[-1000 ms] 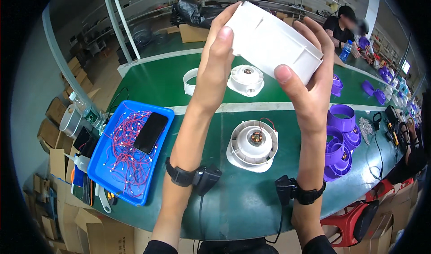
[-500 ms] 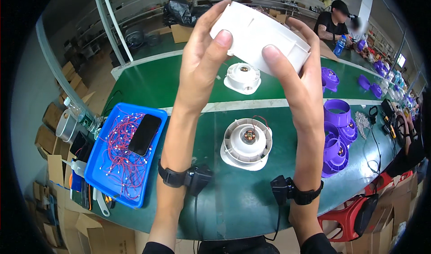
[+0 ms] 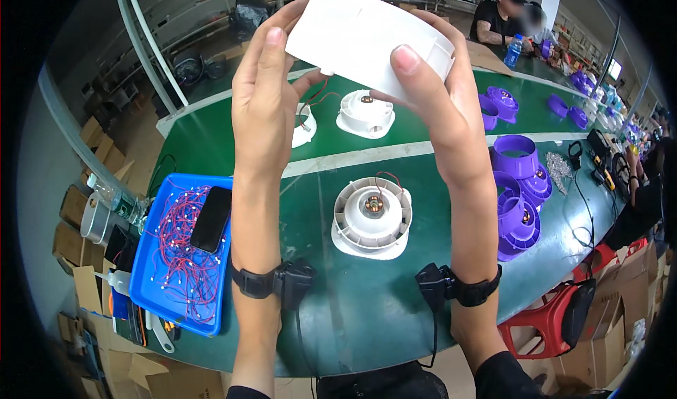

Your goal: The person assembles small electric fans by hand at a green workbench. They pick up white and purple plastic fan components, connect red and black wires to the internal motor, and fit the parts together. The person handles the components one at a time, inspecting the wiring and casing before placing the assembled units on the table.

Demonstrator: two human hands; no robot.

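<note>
The left hand and right hand held up a white part. A round white base sat on the table.

The white shell at the top of the frame looks like smooth plastic with a matt to satin finish. In the centre, the white housing is likewise plastic, around metal windings with a coppery shine. The green tabletop is smooth and glossy (pale glare spreads across it at lower right). At left, the blue tray is shiny plastic, and the black phone has a sleek, glassy face. Purple rings at right are semi-gloss plastic; the cardboard at lower right is dull, papery brown.
</note>
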